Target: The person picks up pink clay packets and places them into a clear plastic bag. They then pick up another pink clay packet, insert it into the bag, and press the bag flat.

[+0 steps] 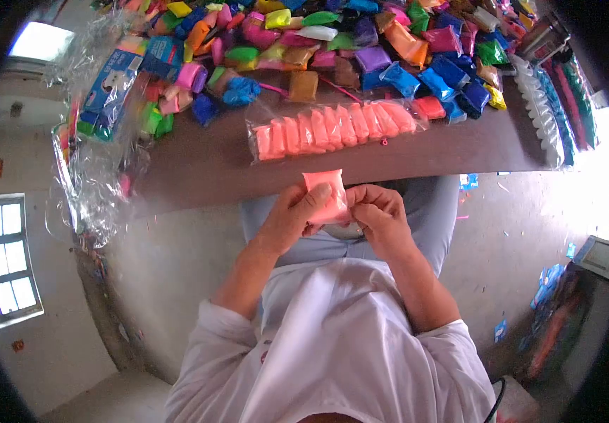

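Between thumb and fingers, my left hand [291, 215] grips a small clear packet of coral-pink modelling clay [334, 204], held just off the table's near edge above my lap. My right hand [383, 217] is closed in a pinch at the packet's right edge; its fingertips partly hide what they grip. Beyond my hands, a clear plastic bag [253, 141] lies on the table with a row of several similar coral packets [329, 129] side by side in it.
The brown table [199, 166] bears a heap of many-coloured packets [304, 49] at the back. Crumpled clear plastic and a blue box [110, 88] lie at the left. Strips of packets [540, 106] and a metal mug [542, 37] are at the right. Scraps litter the floor.
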The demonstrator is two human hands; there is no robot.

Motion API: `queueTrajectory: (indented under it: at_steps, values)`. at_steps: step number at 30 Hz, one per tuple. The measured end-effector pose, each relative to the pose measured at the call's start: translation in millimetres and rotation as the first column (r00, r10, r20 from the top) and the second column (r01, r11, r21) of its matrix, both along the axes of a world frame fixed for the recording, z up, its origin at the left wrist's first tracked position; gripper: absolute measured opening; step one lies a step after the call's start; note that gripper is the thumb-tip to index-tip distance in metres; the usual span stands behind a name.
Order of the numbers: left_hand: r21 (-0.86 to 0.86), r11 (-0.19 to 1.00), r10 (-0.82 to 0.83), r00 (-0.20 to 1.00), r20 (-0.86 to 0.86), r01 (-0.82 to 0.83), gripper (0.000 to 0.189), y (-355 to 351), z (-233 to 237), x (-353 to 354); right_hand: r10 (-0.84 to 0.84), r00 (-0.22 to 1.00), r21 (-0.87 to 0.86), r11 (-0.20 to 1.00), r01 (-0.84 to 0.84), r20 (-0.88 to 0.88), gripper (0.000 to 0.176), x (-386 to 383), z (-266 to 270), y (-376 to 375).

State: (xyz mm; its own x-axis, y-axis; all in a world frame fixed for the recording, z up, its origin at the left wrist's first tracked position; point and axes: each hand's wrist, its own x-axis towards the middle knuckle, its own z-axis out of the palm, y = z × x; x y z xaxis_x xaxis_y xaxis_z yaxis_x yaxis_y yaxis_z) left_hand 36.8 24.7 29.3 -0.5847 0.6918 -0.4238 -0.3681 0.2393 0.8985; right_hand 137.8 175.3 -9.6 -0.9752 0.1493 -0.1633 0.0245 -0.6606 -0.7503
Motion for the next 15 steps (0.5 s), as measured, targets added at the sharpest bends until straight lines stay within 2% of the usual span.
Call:
queueTrajectory:
  at_steps: [4, 8, 10, 11, 14, 15]
  values:
    - [0.006, 1.0, 0.017, 1.0, 0.015, -0.017, 0.038, -1.9, -0.4, -1.2, -0.006, 0.999, -0.094, 0.996, 0.002, -0.042, 0.017, -1.2, 4.2, -1.3]
    - [0.01, 1.0, 0.021, 1.0, 0.013, -0.021, 0.038, -1.6, 1.1, -1.5, -0.024, 1.0, -0.124, 0.992, 0.023, -0.006, 0.019, -2.1, 6.2, -3.4]
    - [0.017, 0.999, 0.027, 1.0, 0.013, -0.027, 0.038, -0.7, 1.1, -1.1, 0.0, 0.998, 0.127, 0.992, -0.008, 0.061, 0.024, -2.8, 4.4, -3.6]
    - [0.032, 0.999, 0.007, 1.0, 0.001, -0.007, 0.039, -0.1, 0.7, -1.2, 0.001, 0.998, 0.127, 0.992, -0.009, 0.062, 0.024, -2.6, 1.9, -4.6]
    - [0.037, 0.999, 0.005, 1.0, 0.005, -0.005, 0.039, -2.8, -5.2, -1.7, -0.038, 0.999, 0.064, 0.997, 0.037, 0.019, 0.022, -2.3, -0.8, -7.5]
    - [0.027, 0.999, 0.02, 1.0, 0.022, -0.021, 0.039, -3.8, -6.7, -1.9, -0.052, 0.997, -0.017, 0.998, 0.053, 0.049, 0.022, -1.6, 4.4, -7.4]
